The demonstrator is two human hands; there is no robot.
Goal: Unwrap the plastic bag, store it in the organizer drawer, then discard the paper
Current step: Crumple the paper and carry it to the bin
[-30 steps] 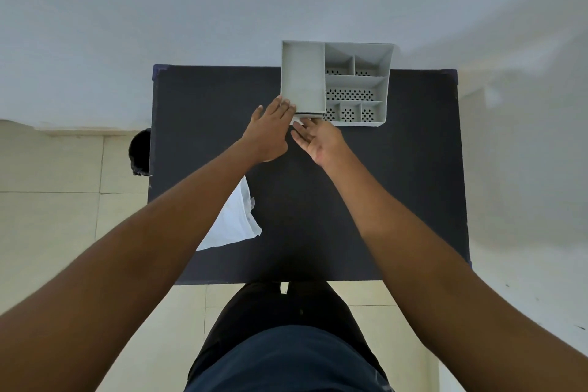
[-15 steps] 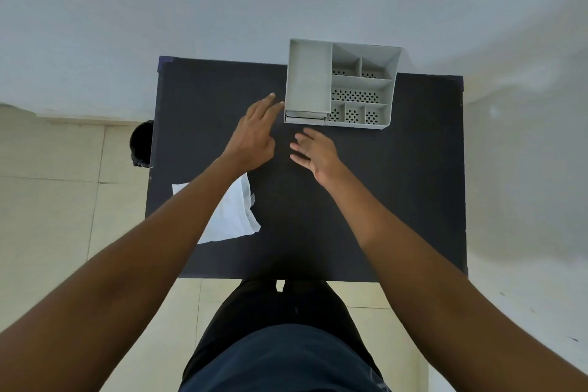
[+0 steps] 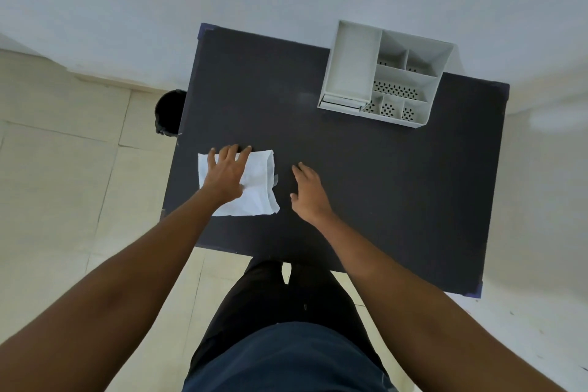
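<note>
Dark table [image 3: 366, 184]: left hand [image 3: 226, 176] flat on paper [image 3: 259, 188].

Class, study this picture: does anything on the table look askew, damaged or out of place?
Nothing looks spilled or broken. The white paper under the left hand is creased, with a ragged right edge. The grey organizer sits askew to the table's edges.

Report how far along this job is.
Done, apparently: no plastic bag in sight and the organizer drawer looks shut. In hand: left hand flat on the paper; right hand empty beside it. Left: discarding the paper, perhaps in the black bin.
</note>
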